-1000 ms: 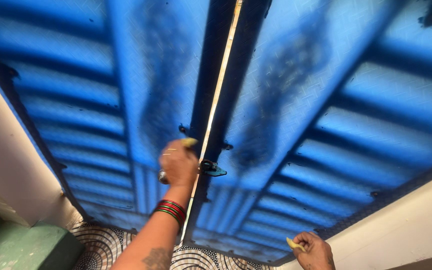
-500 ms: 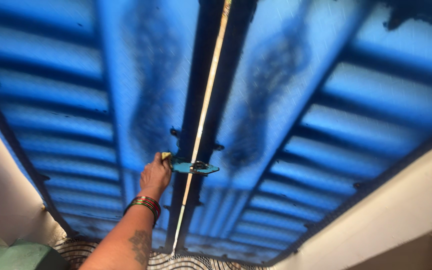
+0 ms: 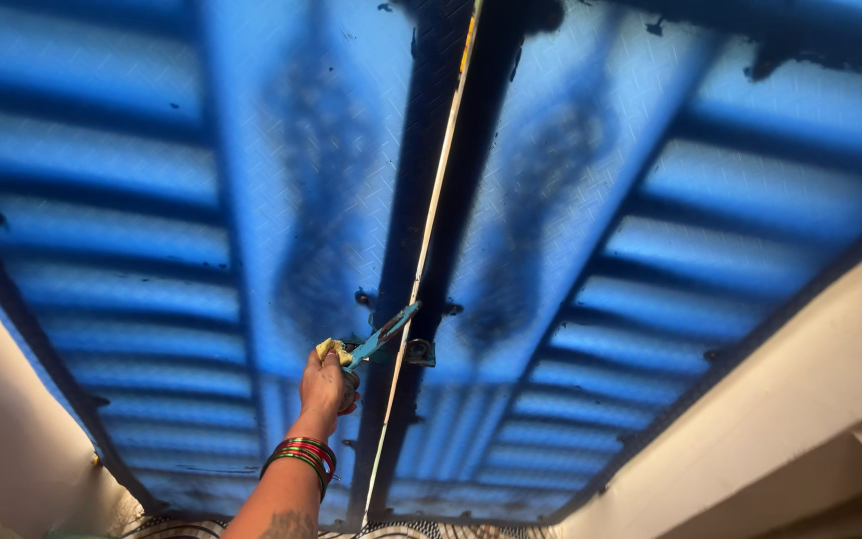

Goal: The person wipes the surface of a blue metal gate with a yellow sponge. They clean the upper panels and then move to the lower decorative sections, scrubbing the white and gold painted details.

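Note:
I look up at a blue corrugated roof sheet [image 3: 152,170]. A dark beam [image 3: 446,150] runs along its middle, and a thin pale strip [image 3: 438,190] lies along the beam. My left hand [image 3: 327,384] is raised below the beam, shut on the yellow handle of a tool with a teal shaft [image 3: 383,334]. The shaft slants up to the right and its tip reaches the beam's edge, next to a small metal fitting [image 3: 419,351]. Red and green bangles [image 3: 299,456] ring the wrist. My right hand is out of view.
Pale plastered walls close in at the lower left [image 3: 2,429] and at the lower right [image 3: 800,399]. Dark smudges mark the roof sheet on both sides of the beam. A patterned surface [image 3: 182,527] shows along the bottom edge.
My right hand, seen low on the right a second ago, has left the view. The teal tool lay across the beam and now slants up to the right. The view has shifted.

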